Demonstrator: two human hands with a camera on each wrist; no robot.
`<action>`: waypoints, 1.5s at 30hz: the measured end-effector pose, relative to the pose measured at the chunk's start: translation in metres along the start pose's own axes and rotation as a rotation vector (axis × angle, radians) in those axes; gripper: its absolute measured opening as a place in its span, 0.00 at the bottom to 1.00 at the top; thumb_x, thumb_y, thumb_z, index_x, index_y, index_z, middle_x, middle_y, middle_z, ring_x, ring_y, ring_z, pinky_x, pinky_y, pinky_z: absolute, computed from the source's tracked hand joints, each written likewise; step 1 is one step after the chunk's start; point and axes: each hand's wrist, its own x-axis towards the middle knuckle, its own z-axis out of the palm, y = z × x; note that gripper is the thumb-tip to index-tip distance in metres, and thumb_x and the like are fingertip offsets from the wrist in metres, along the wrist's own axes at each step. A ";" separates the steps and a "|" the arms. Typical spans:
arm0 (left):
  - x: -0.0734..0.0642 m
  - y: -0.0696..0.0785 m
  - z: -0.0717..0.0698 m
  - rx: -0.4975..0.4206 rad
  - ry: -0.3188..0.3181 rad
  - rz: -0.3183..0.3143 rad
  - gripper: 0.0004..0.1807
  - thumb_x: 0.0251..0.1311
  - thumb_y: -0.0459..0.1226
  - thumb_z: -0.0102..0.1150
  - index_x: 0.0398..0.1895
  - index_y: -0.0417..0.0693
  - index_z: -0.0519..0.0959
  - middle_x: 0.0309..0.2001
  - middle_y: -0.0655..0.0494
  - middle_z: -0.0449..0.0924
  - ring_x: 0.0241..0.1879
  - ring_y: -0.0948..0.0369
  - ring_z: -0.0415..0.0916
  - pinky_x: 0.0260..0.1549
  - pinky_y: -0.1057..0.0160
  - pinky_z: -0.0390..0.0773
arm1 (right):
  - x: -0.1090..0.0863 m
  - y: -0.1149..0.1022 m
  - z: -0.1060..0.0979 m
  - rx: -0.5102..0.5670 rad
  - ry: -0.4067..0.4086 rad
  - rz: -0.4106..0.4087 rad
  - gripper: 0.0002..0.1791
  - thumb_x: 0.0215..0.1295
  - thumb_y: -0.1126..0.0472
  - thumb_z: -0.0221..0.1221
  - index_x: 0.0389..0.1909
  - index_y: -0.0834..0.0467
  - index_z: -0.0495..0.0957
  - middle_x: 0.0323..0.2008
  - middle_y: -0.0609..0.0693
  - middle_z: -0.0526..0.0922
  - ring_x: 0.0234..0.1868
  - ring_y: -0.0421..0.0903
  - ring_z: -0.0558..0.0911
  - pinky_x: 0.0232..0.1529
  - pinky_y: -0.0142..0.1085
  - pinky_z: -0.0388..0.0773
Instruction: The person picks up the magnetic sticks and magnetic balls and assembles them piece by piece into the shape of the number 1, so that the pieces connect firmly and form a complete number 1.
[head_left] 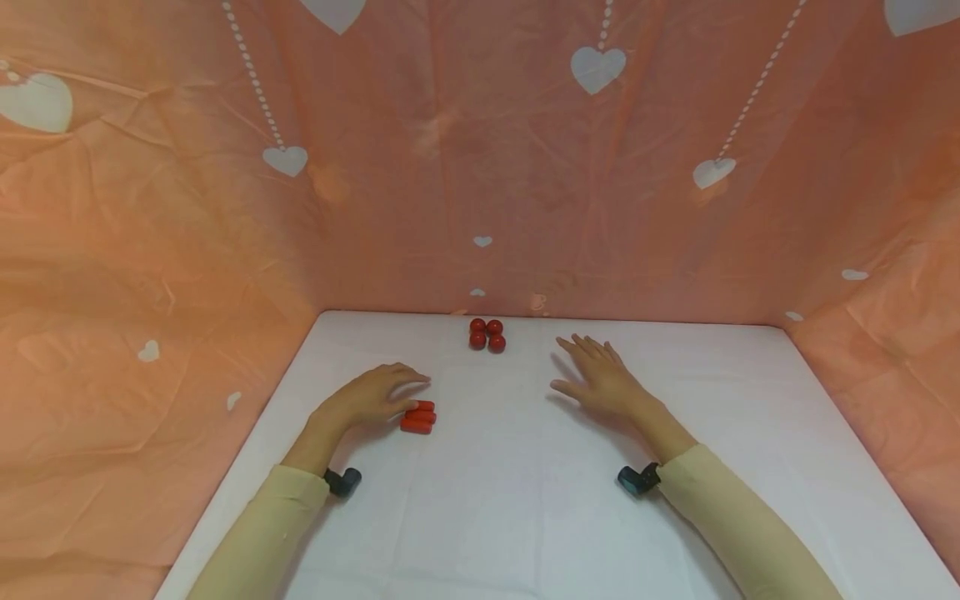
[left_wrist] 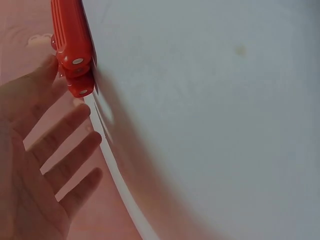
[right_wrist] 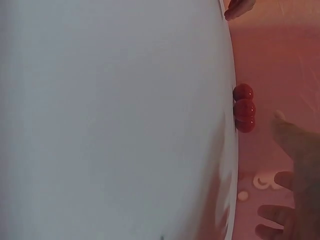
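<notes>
My left hand (head_left: 372, 395) hovers over the left part of the white table, its fingers stretched forward and spread. Right at its thumb lie three short, rod-like red pieces (head_left: 416, 426), side by side. In the left wrist view, a red piece (left_wrist: 71, 30) shows a ridged side and a pale dot on its rounded end; the thumb tip overlaps the group's edge. Over the right side, my right hand (head_left: 606, 385) has its fingers and thumb spread, with nothing held. Several small shiny red balls (head_left: 477, 341) sit clustered at the back, between the hands but farther away.
The white tabletop (head_left: 480, 517) ends at the back against an orange-pink cloth (head_left: 510, 192) with white hearts, which also rises on both sides. A dark wrist camera (head_left: 343, 482) is strapped to the left wrist, another wrist camera (head_left: 638, 480) to the right.
</notes>
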 end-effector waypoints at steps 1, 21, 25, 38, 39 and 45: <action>0.000 0.000 0.000 0.002 0.000 0.002 0.25 0.77 0.46 0.63 0.73 0.52 0.79 0.70 0.47 0.78 0.73 0.45 0.71 0.73 0.40 0.68 | 0.001 -0.001 0.000 0.006 -0.001 0.003 0.49 0.75 0.31 0.57 0.86 0.51 0.54 0.84 0.62 0.55 0.85 0.64 0.52 0.83 0.62 0.38; 0.004 0.003 0.004 -0.021 0.013 -0.075 0.09 0.73 0.42 0.67 0.52 0.61 0.90 0.54 0.59 0.83 0.63 0.51 0.78 0.67 0.43 0.76 | 0.030 -0.013 0.011 0.117 -0.005 0.003 0.46 0.75 0.36 0.62 0.85 0.51 0.58 0.81 0.60 0.64 0.83 0.63 0.57 0.82 0.61 0.49; 0.004 0.003 0.005 -0.028 0.028 -0.051 0.07 0.73 0.41 0.68 0.49 0.59 0.90 0.53 0.59 0.85 0.62 0.50 0.79 0.66 0.43 0.76 | 0.035 -0.015 0.014 0.127 -0.009 0.010 0.46 0.75 0.37 0.63 0.85 0.52 0.59 0.81 0.59 0.65 0.83 0.64 0.59 0.81 0.62 0.51; 0.008 0.006 0.005 -0.035 0.036 -0.033 0.07 0.72 0.43 0.70 0.49 0.57 0.89 0.51 0.61 0.86 0.58 0.54 0.81 0.63 0.47 0.80 | 0.048 -0.020 0.023 0.172 -0.005 0.016 0.42 0.76 0.40 0.63 0.84 0.50 0.61 0.81 0.56 0.66 0.82 0.61 0.62 0.81 0.58 0.55; 0.008 0.007 0.005 -0.038 0.036 -0.033 0.08 0.72 0.43 0.70 0.50 0.57 0.88 0.50 0.61 0.86 0.57 0.55 0.81 0.62 0.48 0.80 | 0.049 -0.021 0.023 0.177 -0.003 0.015 0.42 0.76 0.40 0.63 0.84 0.50 0.62 0.81 0.56 0.66 0.82 0.61 0.62 0.81 0.58 0.56; 0.014 0.012 0.005 -0.086 0.028 -0.080 0.12 0.71 0.46 0.70 0.54 0.56 0.86 0.50 0.61 0.86 0.55 0.55 0.80 0.62 0.46 0.80 | 0.054 -0.027 0.024 0.213 -0.003 0.008 0.40 0.76 0.43 0.64 0.83 0.51 0.63 0.79 0.56 0.68 0.82 0.60 0.62 0.81 0.58 0.56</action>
